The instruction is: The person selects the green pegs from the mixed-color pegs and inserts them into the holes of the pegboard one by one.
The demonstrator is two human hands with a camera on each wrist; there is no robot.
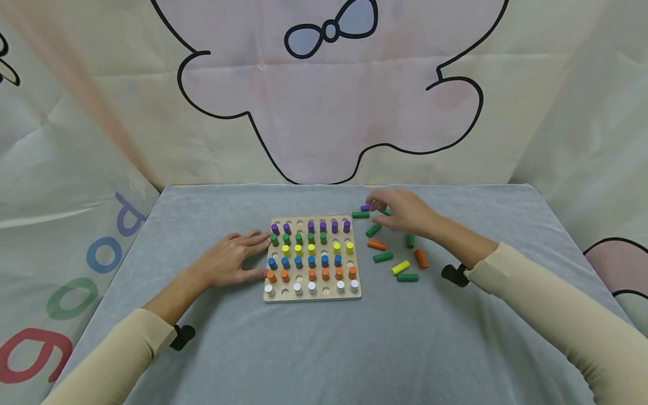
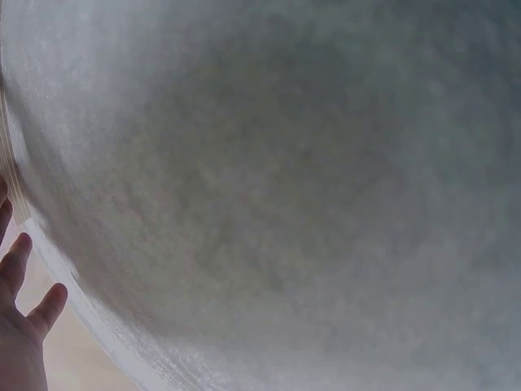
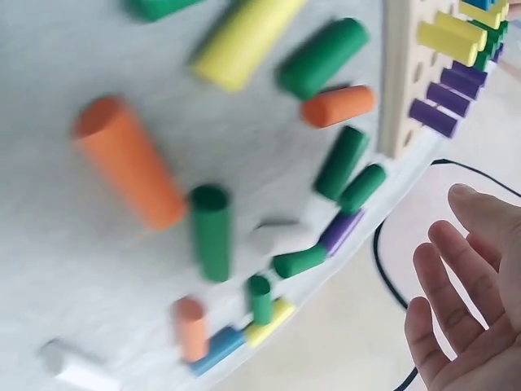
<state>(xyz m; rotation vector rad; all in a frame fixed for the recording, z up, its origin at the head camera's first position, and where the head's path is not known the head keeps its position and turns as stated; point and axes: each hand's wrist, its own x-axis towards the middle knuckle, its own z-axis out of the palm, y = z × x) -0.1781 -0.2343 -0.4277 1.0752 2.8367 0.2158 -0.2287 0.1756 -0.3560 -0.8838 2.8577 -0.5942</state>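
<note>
The wooden pegboard [image 1: 324, 298] lies flat on the grey tablecloth [image 1: 304, 349], and the loose pegs are scattered to its right. The left hand [image 1: 235, 259] rests at the board's left edge, its fingers outstretched and grasping nothing. The right hand [image 1: 402, 212] is over the far end of the scatter, near a loose purple peg [image 1: 365, 208]; its fingers are spread, slightly bent and released.

The reach seems best finished with thumb and forefinger closing across one peg's middle, leaving the green neighbours undisturbed. For a peg meant for a hole, an upright hold and a straight descent should avoid knocking the standing ones; steady, light pressure from the left hand should keep the board from sliding.

Standing in the board, the person has 33 pegs: six purple pegs [image 1: 323, 226], five green pegs [image 1: 298, 239], five yellow pegs [image 1: 311, 248], six blue pegs [image 1: 311, 261], six orange pegs [image 1: 325, 273] and five white pegs [image 1: 297, 288]. The right wrist view shows 16 loose ones: seven green [image 3: 212, 232], three orange [image 3: 130, 163], two yellow [image 3: 248, 41], two white [image 3: 281, 238], one blue [image 3: 217, 350] and the purple.
</note>
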